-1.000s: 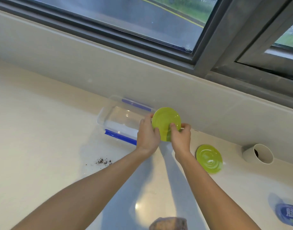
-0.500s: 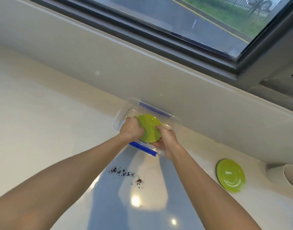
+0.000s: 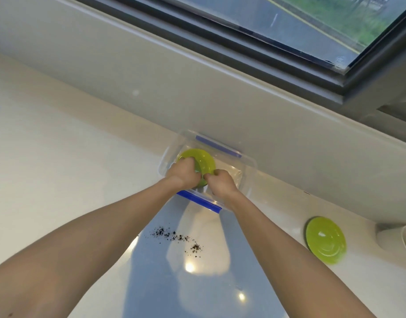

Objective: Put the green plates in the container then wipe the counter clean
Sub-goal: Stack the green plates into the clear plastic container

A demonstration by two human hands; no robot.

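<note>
Both hands reach into the clear container (image 3: 248,171), which sits on the white counter (image 3: 59,180) against the wall under the window (image 3: 312,24). The container has a blue clip on its far rim and another on its near rim, the near one partly covered by the wrists. Inside it, toward its left end, lies one green plate (image 3: 203,160), tilted a little toward the camera. The left hand (image 3: 182,174) is on the plate's near left part, its fingers curled over the rim so that the knuckles hide that edge. The right hand (image 3: 221,185) is at the plate's near right edge, fingers (image 3: 217,173) bent and pinched onto the rim. So the plate is held between the two hands, its far half showing beyond the fingertips, its near half hidden under them. Whether the plate already rests on the container's floor cannot be told. A second green plate (image 3: 326,239) lies flat on the counter well to the right of the right forearm, apart from the container and just beside a white tube (image 3: 401,237) at the frame's edge. A scatter of dark crumbs (image 3: 176,237) lies on the counter between the two forearms, nearer the camera than the container.
</note>
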